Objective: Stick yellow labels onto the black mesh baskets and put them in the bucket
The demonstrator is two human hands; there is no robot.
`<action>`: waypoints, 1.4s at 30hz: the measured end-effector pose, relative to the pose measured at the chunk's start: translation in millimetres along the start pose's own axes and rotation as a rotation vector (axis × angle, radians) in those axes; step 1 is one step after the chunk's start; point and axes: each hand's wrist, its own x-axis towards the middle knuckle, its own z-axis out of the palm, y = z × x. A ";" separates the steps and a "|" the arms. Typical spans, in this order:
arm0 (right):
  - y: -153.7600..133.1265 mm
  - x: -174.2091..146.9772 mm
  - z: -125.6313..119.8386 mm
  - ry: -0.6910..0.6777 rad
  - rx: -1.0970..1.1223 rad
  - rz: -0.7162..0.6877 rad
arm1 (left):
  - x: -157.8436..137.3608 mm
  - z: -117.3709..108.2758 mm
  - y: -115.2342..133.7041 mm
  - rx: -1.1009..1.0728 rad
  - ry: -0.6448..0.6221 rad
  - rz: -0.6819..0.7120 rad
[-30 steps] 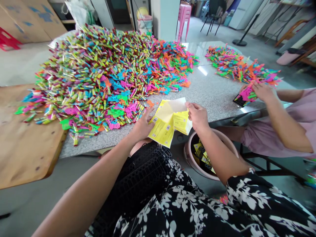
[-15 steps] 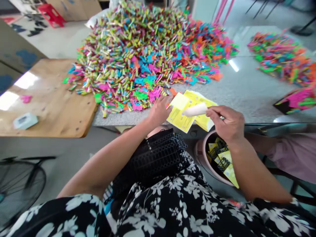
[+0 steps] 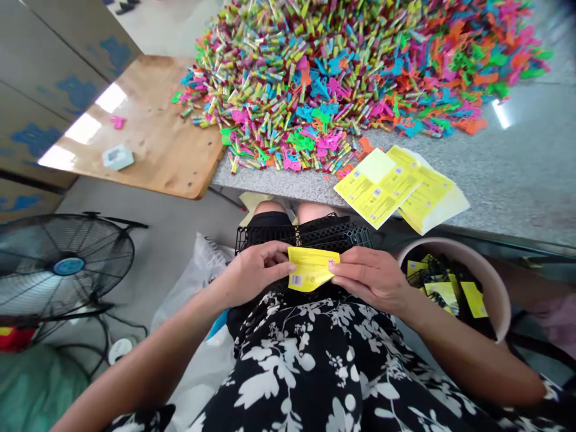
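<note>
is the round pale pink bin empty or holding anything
Holding something: yellow printed paper pieces show inside the bin; their depth is hidden.

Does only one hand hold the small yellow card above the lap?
No, the left hand and the right hand both hold the yellow card, at opposite ends.

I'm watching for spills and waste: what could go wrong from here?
The yellow sheets seem to jut past the table edge, so a knock might drop them, perhaps into the bucket. The card, pinched by left hand and right hand, could crease. The pile lies close to the edge, so some might fall.
</note>
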 end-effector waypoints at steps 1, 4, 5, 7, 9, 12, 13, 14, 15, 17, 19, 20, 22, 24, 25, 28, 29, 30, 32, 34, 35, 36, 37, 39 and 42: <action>2.3 -2.6 4.3 -0.013 0.016 0.015 | -3.7 3.1 -3.6 0.034 0.047 -0.018; 8.8 -8.2 11.4 -0.053 0.041 0.046 | -10.7 12.4 -9.3 0.202 0.174 -0.043; 10.6 -9.2 12.3 -0.064 0.042 0.048 | -12.4 15.3 -10.0 0.273 0.204 -0.040; 14.0 -10.4 13.1 -0.080 0.037 0.042 | -15.0 20.6 -10.8 0.402 0.249 -0.018; 17.1 -11.1 13.7 -0.093 0.026 0.037 | -15.8 24.6 -11.9 0.499 0.293 0.013; 21.4 -12.1 15.6 -0.114 0.010 0.053 | -13.0 28.0 -14.5 0.598 0.316 0.022; 22.6 -12.4 16.5 -0.120 0.005 0.065 | -11.4 28.5 -15.3 0.621 0.317 0.014; 23.8 -12.8 17.3 -0.125 0.002 0.077 | -9.7 28.8 -15.9 0.639 0.314 0.004; 25.0 -13.2 18.2 -0.128 -0.001 0.090 | -8.1 29.0 -16.4 0.652 0.313 -0.005; 27.3 -13.9 19.6 -0.135 -0.007 0.114 | -5.6 29.3 -17.0 0.669 0.317 -0.014; 29.7 -14.3 20.8 -0.147 -0.005 0.128 | -4.0 29.6 -17.6 0.684 0.318 -0.015; 30.8 -14.3 21.2 -0.155 -0.004 0.129 | -3.5 29.8 -18.0 0.693 0.318 -0.014; 32.5 -14.1 22.1 -0.173 -0.006 0.129 | -2.6 30.4 -19.1 0.714 0.322 -0.010; 32.9 -13.6 23.1 -0.188 -0.015 0.136 | -1.6 31.4 -20.4 0.728 0.331 -0.009; 32.7 -13.3 23.5 -0.192 -0.023 0.142 | -1.1 31.9 -21.0 0.729 0.334 -0.010; 30.4 -12.0 23.8 -0.211 -0.046 0.160 | 0.3 34.1 -21.9 0.730 0.342 -0.019; 29.5 -11.6 23.4 -0.220 -0.051 0.165 | 0.7 35.0 -22.0 0.733 0.344 -0.022; 28.5 -11.2 22.6 -0.235 -0.053 0.172 | 1.1 35.8 -22.2 0.737 0.346 -0.024; 26.9 -10.6 19.9 -0.264 -0.054 0.200 | 1.9 37.1 -22.7 0.743 0.342 -0.030; 25.9 -10.6 16.3 -0.280 -0.051 0.228 | 2.6 37.8 -23.6 0.744 0.333 -0.038; 25.5 -10.9 14.6 -0.286 -0.049 0.236 | 2.8 37.8 -24.1 0.736 0.334 -0.048; 25.0 -11.4 13.0 -0.289 -0.046 0.240 | 2.8 37.6 -24.5 0.721 0.338 -0.060; 24.4 -12.0 11.9 -0.291 -0.043 0.241 | 2.4 37.3 -24.8 0.697 0.343 -0.073; 21.9 -13.5 11.6 -0.283 -0.059 0.252 | 0.6 36.9 -25.1 0.646 0.350 -0.088; 14.8 -14.4 16.7 -0.182 -0.215 0.277 | -4.2 38.4 -26.9 0.706 0.415 0.055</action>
